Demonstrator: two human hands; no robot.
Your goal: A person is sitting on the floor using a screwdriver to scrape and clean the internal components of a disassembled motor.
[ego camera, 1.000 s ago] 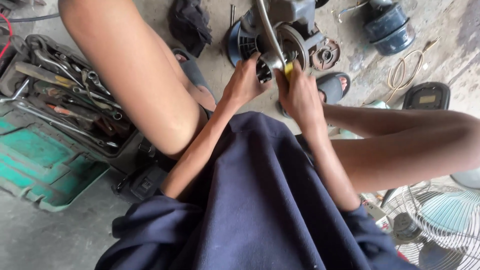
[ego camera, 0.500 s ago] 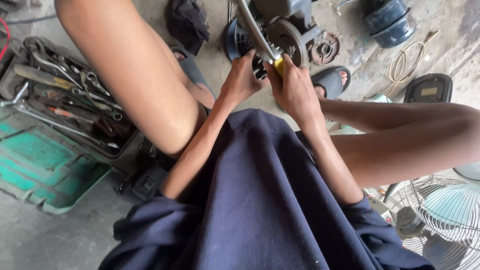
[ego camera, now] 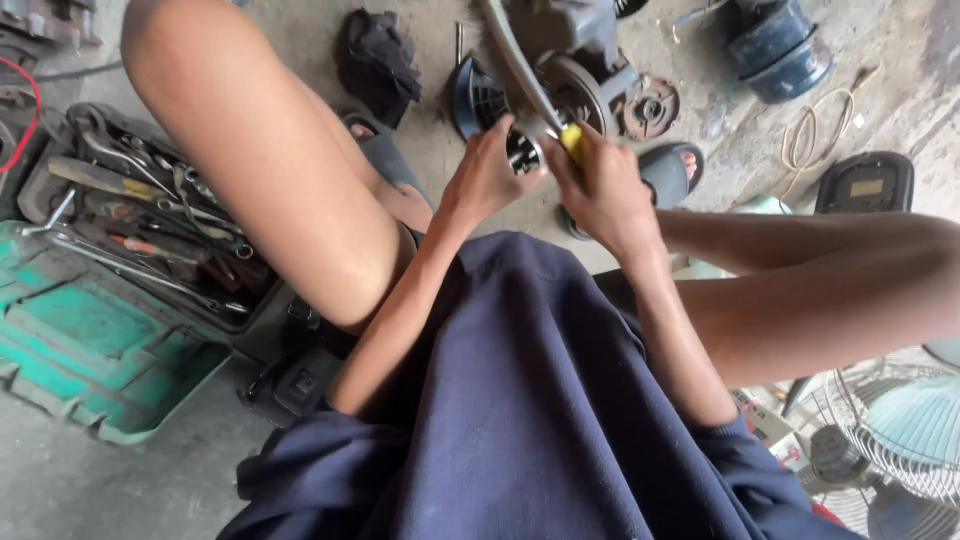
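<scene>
A small electric motor (ego camera: 560, 85) sits on the concrete floor (ego camera: 300, 40) just past the person's knees, a curved metal bar (ego camera: 515, 60) slanting across its front. The left hand (ego camera: 485, 180) presses against the motor's lower left face, fingers curled around a round, slotted part there. The right hand (ego camera: 605, 190) is closed tight on a yellow-handled tool (ego camera: 572, 140), its tip hidden against the motor. Both hands nearly touch. Just right of the motor lies a rusty round disc (ego camera: 650, 105), with a sandalled foot (ego camera: 675, 170) below it. A black cloth (ego camera: 375, 60) lies to the left. Farther left, an open green toolbox (ego camera: 90, 350) holds wrenches (ego camera: 150, 200). A fan guard (ego camera: 900, 440) stands at lower right.
</scene>
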